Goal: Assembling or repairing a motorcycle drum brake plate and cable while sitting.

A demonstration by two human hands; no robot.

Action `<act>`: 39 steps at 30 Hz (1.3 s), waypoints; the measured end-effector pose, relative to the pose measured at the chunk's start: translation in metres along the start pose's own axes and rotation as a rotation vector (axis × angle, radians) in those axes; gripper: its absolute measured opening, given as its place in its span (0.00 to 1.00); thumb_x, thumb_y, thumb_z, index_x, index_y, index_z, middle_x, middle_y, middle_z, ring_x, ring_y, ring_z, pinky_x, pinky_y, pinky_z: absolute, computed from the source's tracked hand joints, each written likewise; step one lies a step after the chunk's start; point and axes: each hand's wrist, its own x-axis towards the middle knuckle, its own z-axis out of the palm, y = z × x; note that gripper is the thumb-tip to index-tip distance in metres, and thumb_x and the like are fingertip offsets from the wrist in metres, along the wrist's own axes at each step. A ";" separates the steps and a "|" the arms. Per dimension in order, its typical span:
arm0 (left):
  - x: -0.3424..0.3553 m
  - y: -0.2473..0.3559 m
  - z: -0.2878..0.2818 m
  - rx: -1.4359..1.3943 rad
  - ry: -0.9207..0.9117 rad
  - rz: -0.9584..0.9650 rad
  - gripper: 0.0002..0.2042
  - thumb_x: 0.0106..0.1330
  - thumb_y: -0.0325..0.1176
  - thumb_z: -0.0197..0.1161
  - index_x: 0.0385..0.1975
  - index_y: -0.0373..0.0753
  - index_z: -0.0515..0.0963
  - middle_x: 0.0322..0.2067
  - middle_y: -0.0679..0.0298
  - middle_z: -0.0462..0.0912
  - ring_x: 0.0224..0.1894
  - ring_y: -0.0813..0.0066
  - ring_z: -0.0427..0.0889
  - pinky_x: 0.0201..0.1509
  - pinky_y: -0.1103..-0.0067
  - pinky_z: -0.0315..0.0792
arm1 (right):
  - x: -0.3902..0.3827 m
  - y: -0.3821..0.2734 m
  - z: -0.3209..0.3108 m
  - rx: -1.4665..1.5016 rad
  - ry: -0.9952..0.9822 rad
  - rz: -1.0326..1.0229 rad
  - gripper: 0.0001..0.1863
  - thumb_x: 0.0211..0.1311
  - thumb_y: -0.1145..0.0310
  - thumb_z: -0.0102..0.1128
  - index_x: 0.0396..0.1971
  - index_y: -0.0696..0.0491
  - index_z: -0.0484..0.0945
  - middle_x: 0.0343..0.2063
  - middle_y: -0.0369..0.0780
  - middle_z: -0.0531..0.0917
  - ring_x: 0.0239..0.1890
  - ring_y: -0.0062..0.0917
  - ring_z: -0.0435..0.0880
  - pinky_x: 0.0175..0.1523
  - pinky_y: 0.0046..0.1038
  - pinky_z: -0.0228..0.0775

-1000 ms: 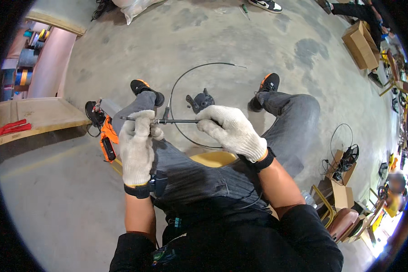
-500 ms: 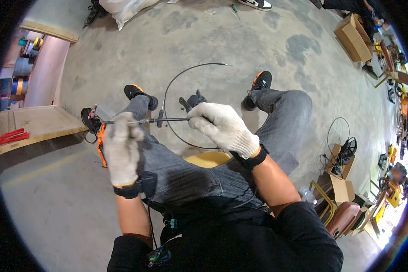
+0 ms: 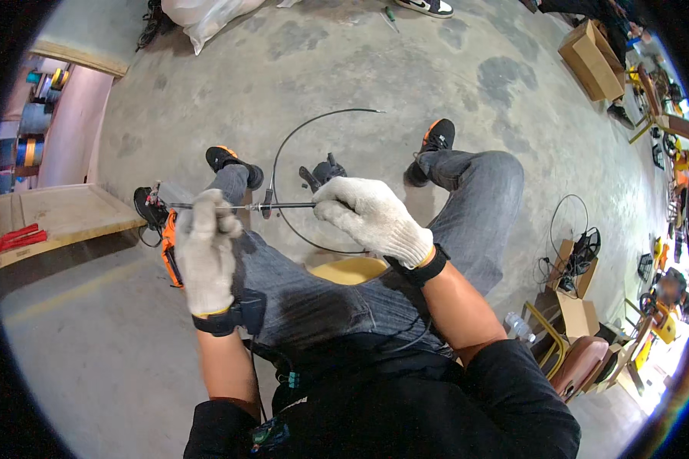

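Note:
Both my hands wear white knit gloves. My left hand (image 3: pixel 210 249) is closed round the left end of a black control cable (image 3: pixel 292 205), whose tip sticks out past the fingers. The fingers of my right hand (image 3: pixel 371 216) pinch the black sheath farther right. Between the hands show a thin inner wire and a metal fitting (image 3: pixel 257 206). Beyond the hands, a black cable curves in a wide arc over the floor; whether it joins the held piece is hidden behind my right hand. A dark-handled tool (image 3: pixel 267 200) and a black part (image 3: pixel 323 173) lie near it.
Red-handled tools (image 3: pixel 18 237) lie on a wooden board (image 3: pixel 69 218) at left. A green-handled screwdriver (image 3: pixel 391 15) is on the far floor. At right are an open cardboard box (image 3: pixel 592 61), another box with black cable (image 3: pixel 578 314), a clear bottle (image 3: pixel 519 327) and a chair (image 3: pixel 582 367).
The metal fitting has shifted right, away from my left hand, and more thin inner wire shows. My right hand has moved slightly left. Both hands keep their hold.

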 end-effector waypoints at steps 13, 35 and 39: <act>0.011 0.001 -0.008 -0.089 0.103 0.042 0.13 0.75 0.37 0.64 0.47 0.31 0.81 0.33 0.64 0.81 0.29 0.78 0.77 0.32 0.79 0.73 | 0.001 0.003 0.002 0.033 0.051 -0.012 0.07 0.65 0.67 0.64 0.38 0.54 0.83 0.31 0.47 0.84 0.36 0.44 0.85 0.41 0.38 0.76; -0.011 -0.017 0.007 -0.015 0.017 -0.063 0.12 0.74 0.38 0.66 0.46 0.35 0.81 0.31 0.69 0.79 0.29 0.81 0.76 0.34 0.78 0.74 | 0.000 -0.002 -0.002 0.046 0.000 0.054 0.08 0.66 0.68 0.62 0.39 0.55 0.83 0.31 0.47 0.86 0.36 0.42 0.86 0.42 0.37 0.77; 0.003 0.005 -0.007 -0.092 0.244 -0.011 0.11 0.74 0.37 0.65 0.46 0.35 0.81 0.33 0.69 0.79 0.30 0.81 0.75 0.34 0.79 0.73 | 0.000 -0.001 -0.001 0.043 0.024 0.041 0.08 0.66 0.67 0.62 0.39 0.55 0.83 0.32 0.47 0.85 0.36 0.43 0.87 0.42 0.37 0.77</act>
